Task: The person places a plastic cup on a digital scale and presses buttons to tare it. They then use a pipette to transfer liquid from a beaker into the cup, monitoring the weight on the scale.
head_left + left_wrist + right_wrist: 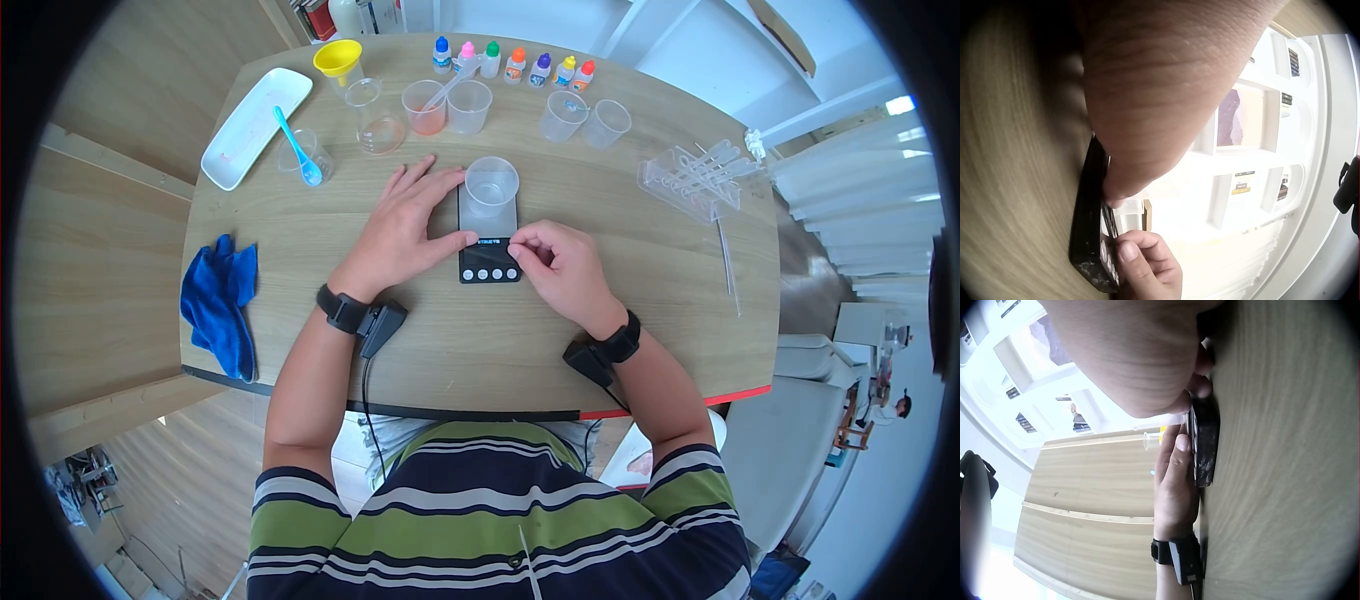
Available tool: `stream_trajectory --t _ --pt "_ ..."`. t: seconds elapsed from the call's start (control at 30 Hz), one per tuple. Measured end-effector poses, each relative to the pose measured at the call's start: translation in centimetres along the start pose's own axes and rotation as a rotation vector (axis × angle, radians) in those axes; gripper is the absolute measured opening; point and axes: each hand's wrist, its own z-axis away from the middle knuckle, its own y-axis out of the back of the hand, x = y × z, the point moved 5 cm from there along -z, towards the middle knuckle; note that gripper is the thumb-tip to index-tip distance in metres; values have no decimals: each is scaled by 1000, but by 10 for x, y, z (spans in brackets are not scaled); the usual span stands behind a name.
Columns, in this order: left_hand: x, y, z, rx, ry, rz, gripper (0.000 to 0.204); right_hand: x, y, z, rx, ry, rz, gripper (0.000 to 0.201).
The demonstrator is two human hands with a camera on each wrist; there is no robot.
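Note:
A small black digital scale (489,262) with a lit display and a row of round buttons lies on the table. On its plate stands a clear plastic cup (492,182). My left hand (405,230) lies along the scale's left side with fingers extended, its thumb touching beside the display. From the right, my right hand (565,265) has curled fingers, and its thumb and index finger pinch the scale's right edge by the display. Up close in the left wrist view, the right hand (1150,265) is at the scale's (1088,219) button end. The right wrist view shows the left thumb along the scale (1205,447).
Several dropper bottles (515,66) line the back edge, behind plastic cups (565,115) and a flask (378,130). To the left are a white tray (255,130), a blue spoon (300,150) on a cup and a blue cloth (220,300). A clear rack (690,185) stands right.

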Motion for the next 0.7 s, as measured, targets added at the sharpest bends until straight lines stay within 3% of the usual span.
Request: stream_trajectory --t 0.7 --pt "0 0 0 5 -1 0 83 -2 0 0 -4 -1 2 6"
